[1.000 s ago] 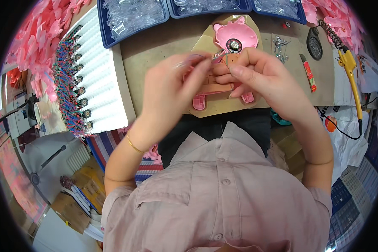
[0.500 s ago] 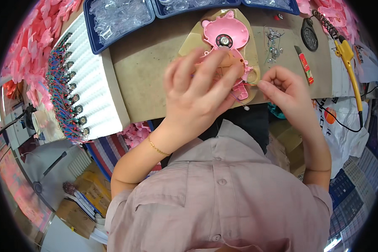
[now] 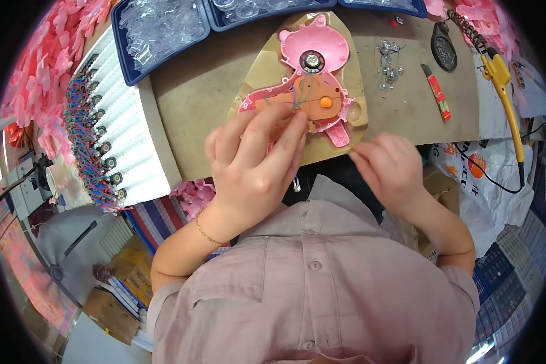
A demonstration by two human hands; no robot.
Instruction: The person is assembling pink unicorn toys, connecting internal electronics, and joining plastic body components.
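Note:
A pink plastic toy shell half (image 3: 291,45) lies on a tan holding block (image 3: 355,91), with a round black speaker (image 3: 312,61) in its upper bowl. In its lower body sits an orange housing (image 3: 321,88) with a yellow-orange knob (image 3: 326,102). My left hand (image 3: 255,151) covers the shell's lower left, its fingertips closed on thin green and purple wires (image 3: 296,100). Below these fingers hangs a wire with a small clear bulb (image 3: 296,185). My right hand (image 3: 391,173) is closed in a pinch at the table edge, beside the shell's leg; anything in it is hidden.
Blue trays (image 3: 164,36) of clear plastic parts line the back. At left, a white ridged rack (image 3: 142,133) holds wired speakers. To the right are loose small metal parts (image 3: 390,67), a red-and-black stick (image 3: 437,94), a black oval object (image 3: 444,47) and a yellow-handled tool (image 3: 497,70).
My left hand has drawn down and left, uncovering the orange housing and knob. My right hand has moved down from the shell's right side; the green wire no longer shows at its fingertips.

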